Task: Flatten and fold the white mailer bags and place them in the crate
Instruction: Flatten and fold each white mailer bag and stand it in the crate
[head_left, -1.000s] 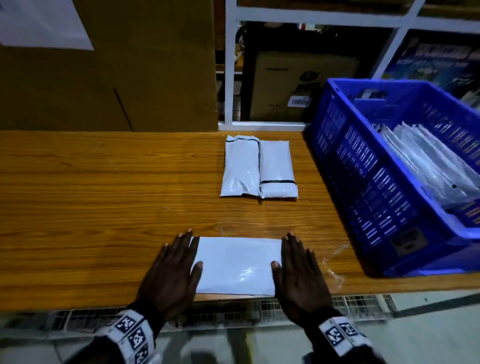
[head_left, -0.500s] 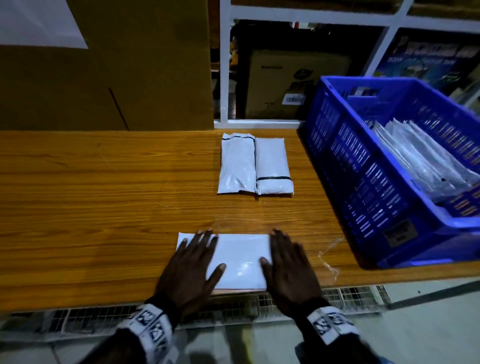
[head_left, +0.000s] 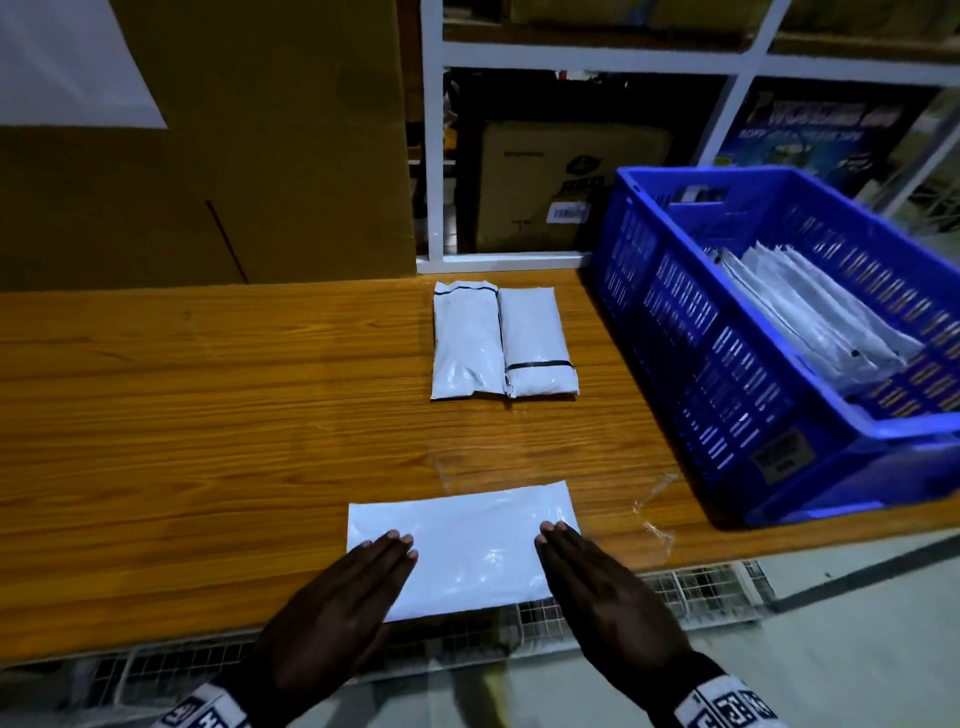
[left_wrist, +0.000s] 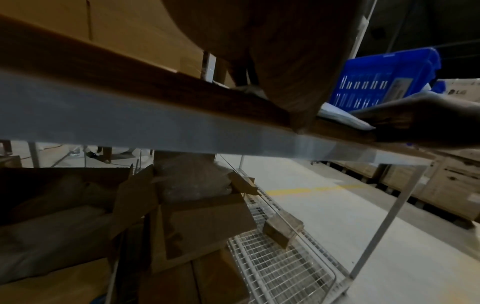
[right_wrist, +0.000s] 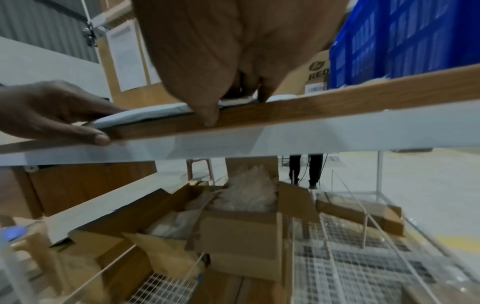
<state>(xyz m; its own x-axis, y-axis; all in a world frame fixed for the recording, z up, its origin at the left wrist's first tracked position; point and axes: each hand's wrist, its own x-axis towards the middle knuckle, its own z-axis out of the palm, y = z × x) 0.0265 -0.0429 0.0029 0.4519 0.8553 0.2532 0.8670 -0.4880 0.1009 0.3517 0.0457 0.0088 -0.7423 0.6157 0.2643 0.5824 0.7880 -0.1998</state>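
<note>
A flat white mailer bag (head_left: 467, 545) lies along the near edge of the wooden table (head_left: 208, 441), its near side slightly over the edge. My left hand (head_left: 387, 553) rests straight fingers on its left part. My right hand (head_left: 563, 551) rests straight fingers on its right end. Both palms hang past the table edge. The right wrist view shows the bag (right_wrist: 145, 114) under the left hand (right_wrist: 52, 111), whose thumb lies against the table's front edge. Two folded mailer bags (head_left: 501, 343) lie side by side farther back. The blue crate (head_left: 701, 364) stands at the right.
Several white bags (head_left: 810, 312) lie in the crate. A big cardboard box (head_left: 208, 156) and a white shelf frame (head_left: 571, 52) stand behind the table. A scrap of clear film (head_left: 652, 512) lies by the crate. Boxes (right_wrist: 241, 236) sit on a wire shelf below.
Both hands have slid back toward me over the bag. Earlier the palms lay flat on it; now only the fingers rest on its near part, and more of the bag shows.
</note>
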